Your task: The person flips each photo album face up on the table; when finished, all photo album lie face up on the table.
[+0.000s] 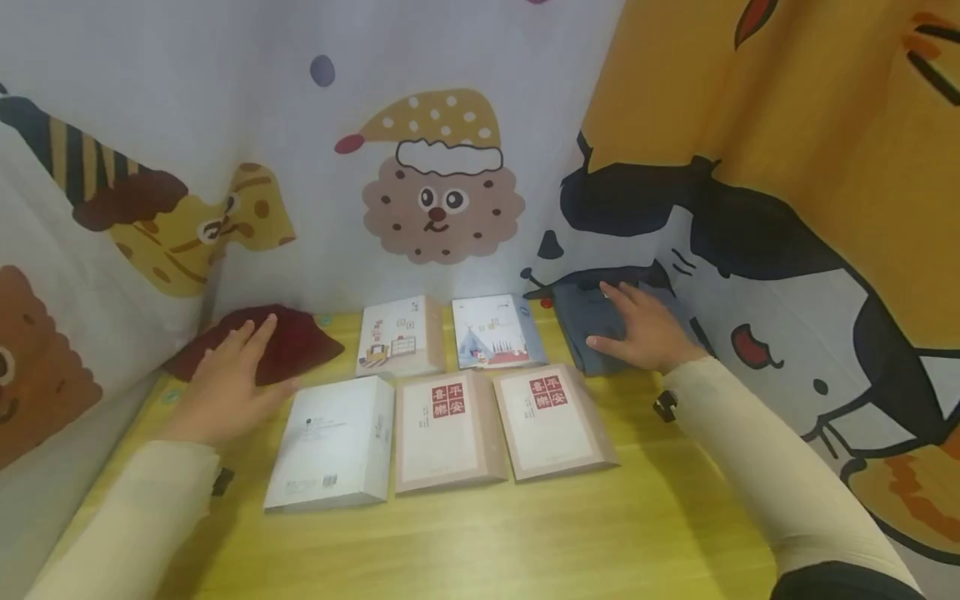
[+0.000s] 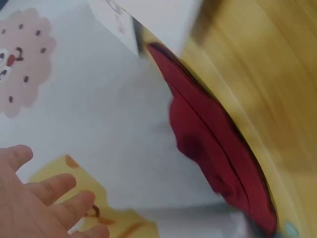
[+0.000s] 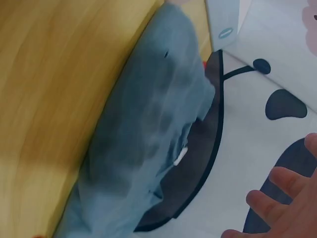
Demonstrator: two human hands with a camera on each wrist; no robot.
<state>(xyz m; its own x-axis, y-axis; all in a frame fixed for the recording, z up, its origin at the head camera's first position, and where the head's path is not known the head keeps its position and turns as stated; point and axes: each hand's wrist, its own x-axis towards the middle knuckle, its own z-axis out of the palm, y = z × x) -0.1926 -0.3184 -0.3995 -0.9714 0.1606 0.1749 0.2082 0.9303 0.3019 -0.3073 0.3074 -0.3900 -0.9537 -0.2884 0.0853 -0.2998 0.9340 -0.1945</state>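
Note:
My left hand (image 1: 231, 385) is held over a dark red cloth hat (image 1: 303, 337) at the table's back left, fingers spread. In the left wrist view the hat (image 2: 213, 139) lies apart from the hand (image 2: 44, 203), its brim along the table. My right hand (image 1: 643, 327), also spread, is over a folded blue-grey cloth (image 1: 581, 333) at the back right. The right wrist view shows a gap between that hand (image 3: 287, 198) and the cloth (image 3: 138, 114), which has a small white tag. Neither hand holds anything.
Between the hands, several book-like blocks stand in two rows: a house-print one (image 1: 393, 337), a tent-print one (image 1: 491, 333), a white one (image 1: 330, 446) and two with red characters (image 1: 450, 437). A cartoon-print curtain (image 1: 300, 208) hangs behind the yellow wood-grain table (image 1: 480, 542).

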